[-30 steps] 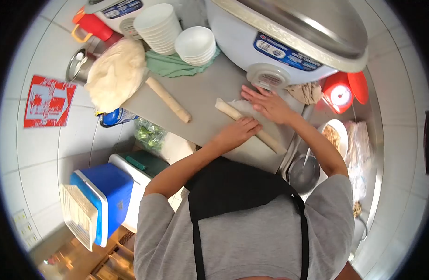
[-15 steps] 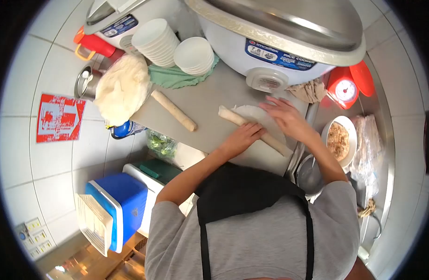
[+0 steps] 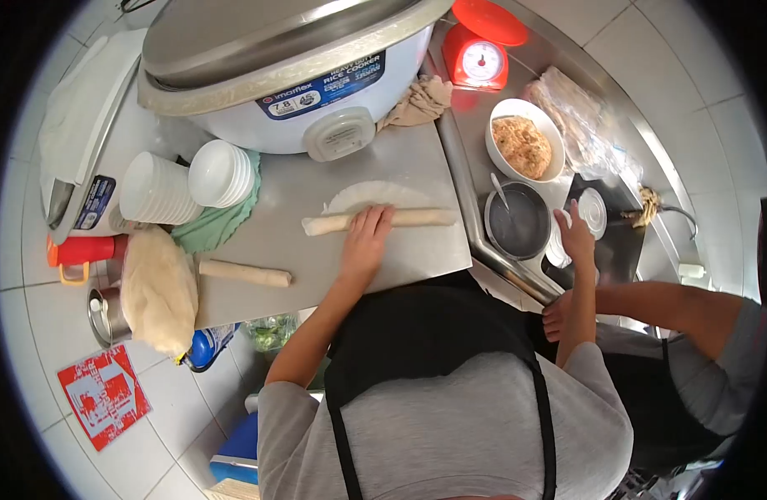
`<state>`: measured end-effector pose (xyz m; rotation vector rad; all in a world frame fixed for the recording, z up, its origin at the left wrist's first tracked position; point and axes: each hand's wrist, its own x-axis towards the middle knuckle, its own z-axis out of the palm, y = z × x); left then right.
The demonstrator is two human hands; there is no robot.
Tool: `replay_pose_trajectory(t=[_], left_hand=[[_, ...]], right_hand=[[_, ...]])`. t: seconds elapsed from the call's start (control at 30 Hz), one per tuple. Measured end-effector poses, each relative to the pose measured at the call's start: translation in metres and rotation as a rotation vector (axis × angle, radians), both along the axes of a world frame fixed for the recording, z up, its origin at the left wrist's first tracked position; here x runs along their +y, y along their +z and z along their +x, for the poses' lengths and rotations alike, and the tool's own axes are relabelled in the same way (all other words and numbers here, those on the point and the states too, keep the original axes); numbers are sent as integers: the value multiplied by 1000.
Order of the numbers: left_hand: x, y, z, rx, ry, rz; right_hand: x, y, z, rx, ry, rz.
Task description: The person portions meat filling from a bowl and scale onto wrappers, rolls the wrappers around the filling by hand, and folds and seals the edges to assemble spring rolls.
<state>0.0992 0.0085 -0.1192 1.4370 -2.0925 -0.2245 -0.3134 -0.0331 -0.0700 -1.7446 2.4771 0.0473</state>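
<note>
A long pale dough roll (image 3: 423, 217) lies across the steel worktop, with a floury white patch (image 3: 379, 193) behind it, perhaps thin dough. My left hand (image 3: 367, 243) is closed over the roll's middle, fingers together and bent across it. A shorter dough roll (image 3: 246, 273) rests apart on the left. Off to the right, my right hand (image 3: 576, 238) is open and empty, its fingers apart, beside white round containers (image 3: 593, 213). Next to it stands a dark pot (image 3: 518, 223) with a spoon inside. Behind that is a white bowl (image 3: 548, 127) of orange-brown crumbly filling.
A big rice cooker (image 3: 275, 79) stands at the back. Stacked white bowls (image 3: 221, 173) sit on a green cloth (image 3: 225, 223); a large bagged dough mass (image 3: 160, 283) is at left. Right rear holds a red scale (image 3: 481, 62). Another person's hand (image 3: 557, 315) is near my right forearm.
My right hand has left the dough roll and moved right, towards the pot and containers. My left hand stays on the roll. The view has turned right; another person now shows.
</note>
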Motion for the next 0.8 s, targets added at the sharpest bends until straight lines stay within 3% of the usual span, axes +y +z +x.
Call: replay_pose_trajectory(t=[0.07,0.17,0.27,0.3,0.33,0.4,0.5,0.6,0.7,0.8], left_hand=[[1,2,2,-40,-13,39],[2,12,1,-30,9,-8],[1,1,2,-21,0,-29],[2,2,2,-30,-6,-16],[2,3,2,-36,-15,0],[3,5,2,-37,-29,15],[3,6,4,-32,-35,16],[-1,5,5,-9,-36,-1],[1,2,1,54,9,-24],[5,9,2,41,20,-13]], right_hand=[[17,-28,-12,-63,22,5],[30,-45,-9,-363,-19,84],[32,-6,25,-564,-70,84],[28,4,27,-507,-52,45],[25,6,31,-614,3,-180],[12,45,44,-547,-14,-284],[-25,39,93,-666,521,-297],[-12,39,121,-34,697,-209],[25,12,89,83,531,-297],[56,6,72,97,445,183]])
